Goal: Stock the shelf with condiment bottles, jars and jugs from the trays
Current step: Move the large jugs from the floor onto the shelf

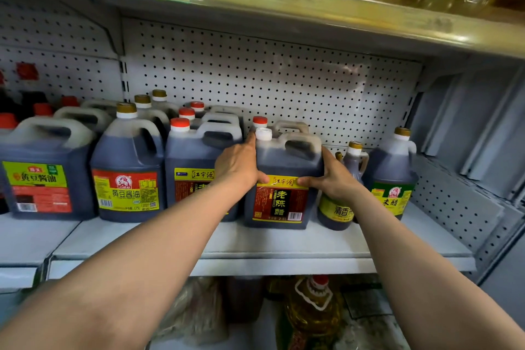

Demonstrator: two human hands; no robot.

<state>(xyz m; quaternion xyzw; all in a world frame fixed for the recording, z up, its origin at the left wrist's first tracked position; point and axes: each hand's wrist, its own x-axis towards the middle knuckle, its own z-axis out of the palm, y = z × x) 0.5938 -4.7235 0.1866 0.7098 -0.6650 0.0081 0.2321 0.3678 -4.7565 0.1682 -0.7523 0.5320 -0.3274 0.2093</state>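
Standing on the white shelf (136, 239) near its front edge, the jug (281, 179) of dark vinegar sits between both hands in the one head view, with a like jug touching or nearly touching its left side and a rounder bottle (336, 212) just beside its right. The left hand (241, 165) presses the jug's left shoulder, thumb hooked onto the top of the front label and a finger reaching up beside the white cap (263, 133); the right hand (336, 176) clamps the right side the same way, thumb on the label. Filled nearly to the neck, the jug will likely be heavy and want to slosh; its plastic walls probably give a little under a squeeze, and the smooth label offers poor grip. The moulded handle (302, 142) on top is the surest hold for lifting, while this two-sided clasp suits sliding it along the shelf. Much is hidden: the fingers behind the jug, its back and base, and whether the cap is sealed. A second jug behind shows only its red cap (260, 120) and handle. No trays appear in view, and the goods on the lower shelf are dim and perhaps wrapped in plastic, too murky to name.
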